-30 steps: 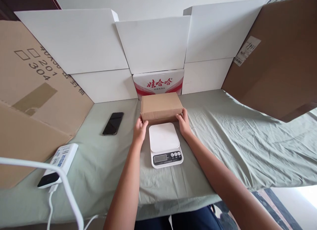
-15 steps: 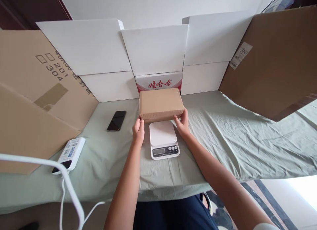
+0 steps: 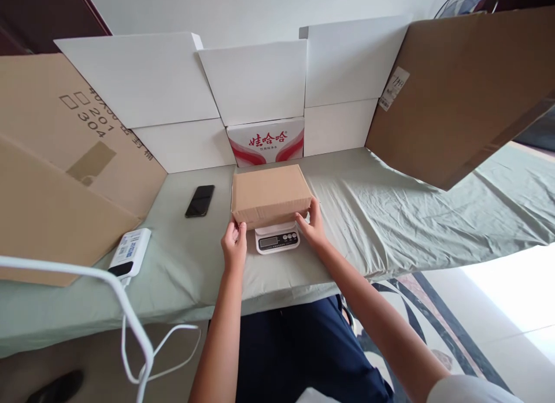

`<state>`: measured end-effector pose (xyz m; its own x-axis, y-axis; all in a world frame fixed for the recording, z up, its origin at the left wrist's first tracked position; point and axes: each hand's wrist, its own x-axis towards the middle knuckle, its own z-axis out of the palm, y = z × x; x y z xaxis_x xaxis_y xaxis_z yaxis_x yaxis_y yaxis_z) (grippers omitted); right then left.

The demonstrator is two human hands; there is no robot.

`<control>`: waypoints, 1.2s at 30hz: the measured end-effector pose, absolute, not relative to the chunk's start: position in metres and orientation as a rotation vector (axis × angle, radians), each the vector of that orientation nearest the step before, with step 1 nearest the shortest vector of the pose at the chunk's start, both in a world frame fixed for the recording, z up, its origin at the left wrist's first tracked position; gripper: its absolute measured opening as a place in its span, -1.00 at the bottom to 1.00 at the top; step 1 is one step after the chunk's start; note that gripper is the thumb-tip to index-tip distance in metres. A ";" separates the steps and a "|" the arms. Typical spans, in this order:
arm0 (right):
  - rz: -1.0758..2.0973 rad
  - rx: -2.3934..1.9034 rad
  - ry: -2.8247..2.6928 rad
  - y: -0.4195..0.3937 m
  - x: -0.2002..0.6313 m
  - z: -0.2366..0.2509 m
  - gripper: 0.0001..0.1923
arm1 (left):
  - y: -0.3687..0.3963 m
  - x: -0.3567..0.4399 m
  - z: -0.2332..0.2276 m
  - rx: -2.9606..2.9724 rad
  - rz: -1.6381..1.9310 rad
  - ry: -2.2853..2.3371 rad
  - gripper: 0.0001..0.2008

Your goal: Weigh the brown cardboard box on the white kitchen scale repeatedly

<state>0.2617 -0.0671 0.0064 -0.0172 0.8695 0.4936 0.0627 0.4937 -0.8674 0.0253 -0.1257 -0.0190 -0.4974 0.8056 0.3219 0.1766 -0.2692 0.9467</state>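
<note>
A closed brown cardboard box (image 3: pixel 269 193) rests over the white kitchen scale (image 3: pixel 277 240), covering its platform; only the scale's display and buttons show at the front. My left hand (image 3: pixel 235 243) grips the box's near left corner. My right hand (image 3: pixel 311 225) grips its near right corner. Both hands hold the box from below its front edge.
A black phone (image 3: pixel 200 200) lies left of the box on the green sheet (image 3: pixel 390 212). A white power bank (image 3: pixel 129 252) with a white cable sits near the left edge. White boxes (image 3: pixel 255 79) and large brown cardboard sheets (image 3: pixel 455 91) wall in the table.
The box moved from behind the scale toward me and now lies on the scale's platform. Both hands came with it. The camera view pulled back.
</note>
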 end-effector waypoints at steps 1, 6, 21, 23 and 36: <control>0.789 -0.862 -1.455 -0.068 0.262 0.007 -0.35 | -0.128 0.027 -0.018 1.206 1.812 1.524 -0.43; 0.809 -0.857 -1.424 -0.069 0.261 0.008 -0.36 | -0.133 0.029 -0.015 1.159 1.785 1.538 -0.38; 0.822 -0.828 -1.427 -0.072 0.264 0.008 -0.41 | -0.132 0.030 -0.012 1.133 1.830 1.480 -0.29; 0.830 -0.822 -1.413 -0.070 0.264 0.005 -0.41 | -0.133 0.030 -0.013 1.132 1.842 1.458 -0.31; 0.830 -0.833 -1.378 -0.070 0.265 0.006 -0.45 | -0.135 0.031 -0.008 1.079 1.863 1.403 -0.32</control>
<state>0.2653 -0.0696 0.0064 0.0232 0.8781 0.4779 -0.0117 0.4782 -0.8782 0.0314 -0.1348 -0.0081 -0.5164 0.8143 0.2653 0.0296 -0.2926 0.9558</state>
